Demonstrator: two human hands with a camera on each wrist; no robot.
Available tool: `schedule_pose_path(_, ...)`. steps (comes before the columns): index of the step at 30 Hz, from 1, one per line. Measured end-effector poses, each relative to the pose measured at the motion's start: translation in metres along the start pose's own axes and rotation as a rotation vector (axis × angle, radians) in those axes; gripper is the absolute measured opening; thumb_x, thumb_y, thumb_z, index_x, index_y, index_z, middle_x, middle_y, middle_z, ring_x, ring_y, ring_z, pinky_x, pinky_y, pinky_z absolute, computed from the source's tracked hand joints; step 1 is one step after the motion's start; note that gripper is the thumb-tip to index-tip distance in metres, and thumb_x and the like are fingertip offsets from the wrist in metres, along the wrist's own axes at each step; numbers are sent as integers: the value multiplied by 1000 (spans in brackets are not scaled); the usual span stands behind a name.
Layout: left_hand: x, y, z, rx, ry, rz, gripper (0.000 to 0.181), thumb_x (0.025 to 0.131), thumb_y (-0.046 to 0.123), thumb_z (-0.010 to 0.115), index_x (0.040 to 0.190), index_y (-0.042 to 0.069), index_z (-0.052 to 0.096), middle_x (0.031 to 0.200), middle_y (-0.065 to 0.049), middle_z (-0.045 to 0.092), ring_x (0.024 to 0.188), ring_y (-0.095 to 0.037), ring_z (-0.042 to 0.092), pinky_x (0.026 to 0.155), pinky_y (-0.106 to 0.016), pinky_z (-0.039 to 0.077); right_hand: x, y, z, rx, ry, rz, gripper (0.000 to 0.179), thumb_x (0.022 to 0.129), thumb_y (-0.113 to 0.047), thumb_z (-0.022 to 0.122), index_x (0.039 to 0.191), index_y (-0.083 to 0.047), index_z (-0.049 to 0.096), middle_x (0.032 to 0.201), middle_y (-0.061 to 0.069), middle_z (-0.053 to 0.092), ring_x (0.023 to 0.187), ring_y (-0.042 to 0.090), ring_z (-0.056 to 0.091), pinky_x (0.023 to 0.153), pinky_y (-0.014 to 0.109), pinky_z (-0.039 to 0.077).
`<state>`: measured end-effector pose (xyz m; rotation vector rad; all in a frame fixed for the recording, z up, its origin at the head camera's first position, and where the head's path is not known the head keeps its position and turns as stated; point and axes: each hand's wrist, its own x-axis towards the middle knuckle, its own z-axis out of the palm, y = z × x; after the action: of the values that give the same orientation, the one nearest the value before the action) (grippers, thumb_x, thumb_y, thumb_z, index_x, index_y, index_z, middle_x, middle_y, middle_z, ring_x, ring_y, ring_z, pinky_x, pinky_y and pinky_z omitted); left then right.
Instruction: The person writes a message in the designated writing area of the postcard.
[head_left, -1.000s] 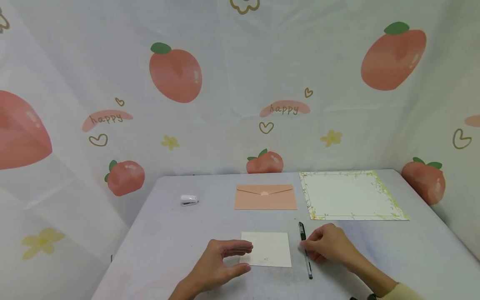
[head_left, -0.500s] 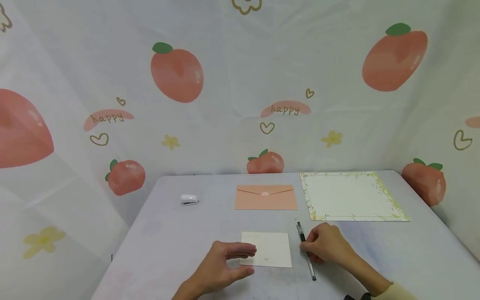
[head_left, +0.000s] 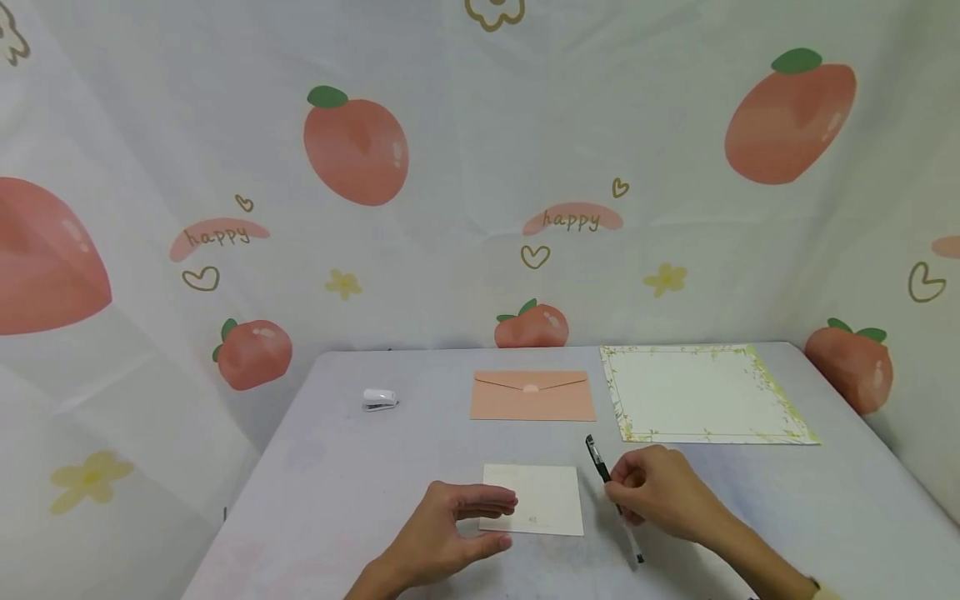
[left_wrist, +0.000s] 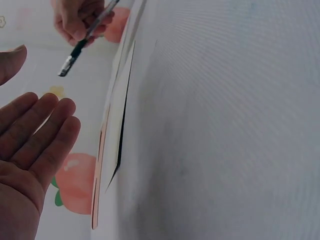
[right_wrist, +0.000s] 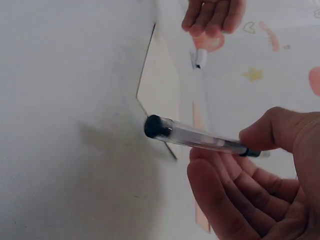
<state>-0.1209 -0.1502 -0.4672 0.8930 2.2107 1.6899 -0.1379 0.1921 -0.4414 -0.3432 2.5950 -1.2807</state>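
Observation:
My right hand pinches a capped pen with a clear barrel and a black cap, between thumb and fingers. In the right wrist view the pen is off the table, its dark end toward the camera. Left of it, a small cream card lies flat on the table. My left hand hovers at the card's left edge, fingers straight and thumb apart, holding nothing. In the left wrist view, the left palm is beside the card and clear of it.
A peach envelope lies behind the card. To its right is a large white sheet with a floral border. A small white stapler stands at the back left. A printed cloth hangs behind the table.
The right hand has lifted the pen off the table and tilted it, its cap end swinging left and its other end right. The left hand has shifted slightly right.

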Motion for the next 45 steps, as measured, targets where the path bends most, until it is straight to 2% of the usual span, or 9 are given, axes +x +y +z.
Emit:
schedule_pose_path(8,3,6,6,-46,-8,-2,42,96,7,83,135,-6,72,130,-26,77,116,-38,78,104,-34,64,-10,-10,-5,27,-15,-161,7,93,-8,74,100,-6,76,78,-4,74,66,5,67,60,25,59)
schedule_pose_path(14,9,10,13,-64,-19,18,44,97,8,83,137,-5,70,128,-27,77,113,-37,80,102,-29,63,-20,-15,-3,68,-12,-285,8,96,-7,76,100,-13,79,86,-5,76,73,3,67,64,24,59)
schedule_pose_path(21,18,15,22,-95,-20,60,41,97,5,82,136,-2,72,123,-27,78,110,-37,81,99,-33,65,-24,-15,5,140,-28,-404,16,98,-3,77,102,-18,81,90,-9,76,76,2,67,63,25,60)
schedule_pose_path(23,19,17,25,-103,-24,72,40,98,4,81,136,0,72,123,-25,79,108,-32,82,97,-33,66,-25,-15,8,150,-36,-432,18,98,-3,77,102,-20,82,90,-9,76,76,1,66,63,25,60)
schedule_pose_path(27,21,21,29,-95,-25,101,36,97,3,81,132,-2,74,121,-19,81,102,-13,81,93,-32,67,-25,-15,14,162,-52,-472,18,98,-4,78,104,-20,83,89,-9,76,75,-1,64,61,23,59)
schedule_pose_path(32,22,23,34,-55,-6,139,23,98,3,81,119,-4,79,110,-16,84,95,2,76,84,-32,69,-24,-15,20,192,-90,-499,16,99,-5,78,106,-17,85,91,-4,79,78,-3,66,64,24,61)
schedule_pose_path(37,20,25,34,-78,14,46,15,101,14,80,109,2,84,99,-14,84,77,2,74,74,-29,69,-25,-16,26,241,-137,-481,15,103,-7,75,110,-15,85,96,1,83,82,-2,69,68,26,63)
schedule_pose_path(42,17,25,33,-90,28,3,13,102,13,79,108,3,83,95,-18,83,72,-18,79,70,-30,69,-26,-13,28,269,-128,-439,14,103,-8,75,111,-15,83,92,-5,80,78,-2,68,65,25,61)
schedule_pose_path(45,14,24,31,-82,39,-9,13,102,13,78,109,3,83,93,-18,83,76,-33,81,69,-32,69,-28,-9,25,336,-160,-358,13,104,-8,73,113,-11,82,91,-1,79,75,1,67,62,26,60)
